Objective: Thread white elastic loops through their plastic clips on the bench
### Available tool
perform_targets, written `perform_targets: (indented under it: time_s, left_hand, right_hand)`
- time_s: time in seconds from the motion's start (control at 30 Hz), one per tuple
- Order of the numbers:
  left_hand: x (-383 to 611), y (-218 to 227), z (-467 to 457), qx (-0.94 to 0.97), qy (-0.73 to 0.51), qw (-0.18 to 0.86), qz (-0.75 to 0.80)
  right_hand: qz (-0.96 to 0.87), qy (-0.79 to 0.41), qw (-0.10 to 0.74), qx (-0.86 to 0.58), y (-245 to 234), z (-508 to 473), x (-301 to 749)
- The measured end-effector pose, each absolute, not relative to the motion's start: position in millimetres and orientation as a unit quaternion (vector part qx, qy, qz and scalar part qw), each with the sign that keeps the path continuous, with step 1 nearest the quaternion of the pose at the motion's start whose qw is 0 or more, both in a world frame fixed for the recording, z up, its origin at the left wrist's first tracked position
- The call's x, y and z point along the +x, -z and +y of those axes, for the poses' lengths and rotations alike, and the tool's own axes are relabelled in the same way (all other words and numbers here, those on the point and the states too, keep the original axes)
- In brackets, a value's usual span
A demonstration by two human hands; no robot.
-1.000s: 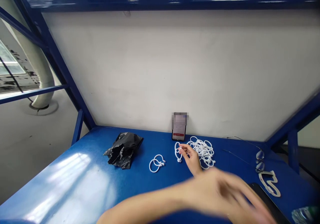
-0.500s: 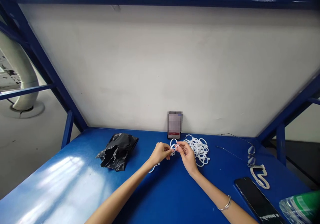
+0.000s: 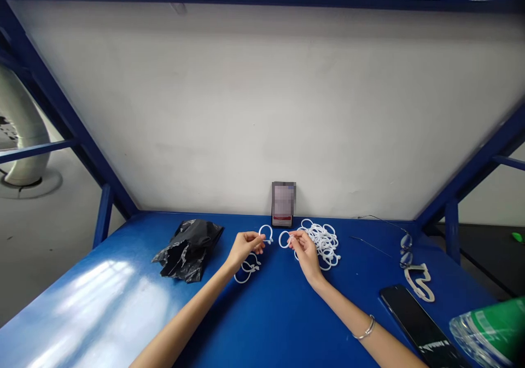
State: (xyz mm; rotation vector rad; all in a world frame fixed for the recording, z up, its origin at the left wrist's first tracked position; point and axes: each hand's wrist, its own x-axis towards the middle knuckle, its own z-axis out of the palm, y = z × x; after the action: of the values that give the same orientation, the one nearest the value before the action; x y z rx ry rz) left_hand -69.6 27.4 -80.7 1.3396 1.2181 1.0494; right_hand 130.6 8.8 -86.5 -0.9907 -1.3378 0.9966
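My left hand pinches a small white plastic ring above the blue table. My right hand pinches a second white ring a little to the right of it; the two rings are apart. A pile of several white rings lies just right of my right hand. Under my left hand a pair of linked white rings rests on the table.
A crumpled black plastic bag lies to the left. A small phone leans on the white wall behind. At right are glasses, a white strap piece, a dark phone and a green-capped plastic bottle.
My left hand came in from the near right and joined my right hand on the rings; both hands have since drawn apart, each holding one ring. The camera turned slightly right.
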Motion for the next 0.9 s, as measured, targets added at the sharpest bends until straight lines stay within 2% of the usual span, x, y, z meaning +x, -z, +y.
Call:
perform_targets:
  time_s: [0.13, 0.2, 0.3, 0.43, 0.7, 0.83, 0.9]
  left_hand:
    - [-73.3, 80.5, 22.2, 0.675, -0.423, 0.224, 0.561]
    - [-70.1, 77.7, 16.0, 0.734, -0.42, 0.154, 0.51]
    - [-61.7, 75.8, 7.2, 0.813, -0.384, 0.151, 0.41]
    - [-53.1, 79.3, 2.5, 0.832, -0.392, 0.146, 0.364]
    - [-48.1, 71.6, -3.8, 0.807, -0.425, 0.187, 0.365]
    - [-47.2, 68.3, -5.0, 0.805, -0.399, 0.218, 0.382]
    - [-53.2, 69.1, 2.9, 0.817, -0.371, 0.195, 0.396]
  right_hand:
    - [-0.554, -0.461, 0.564, -0.402, 80.6, 10.3, 131.3]
    - [-0.549, -0.483, 0.56, -0.389, 76.3, 9.9, 130.0]
    - [-0.541, -0.506, 0.559, -0.373, 69.6, 7.2, 127.4]
    - [-0.542, -0.532, 0.547, -0.353, 62.1, 1.9, 124.4]
    - [-0.557, -0.554, 0.518, -0.338, 58.1, 1.1, 124.0]
    - [-0.599, -0.533, 0.491, -0.34, 61.5, 5.2, 126.9]
    - [-0.607, -0.524, 0.485, -0.351, 64.4, 7.3, 128.2]
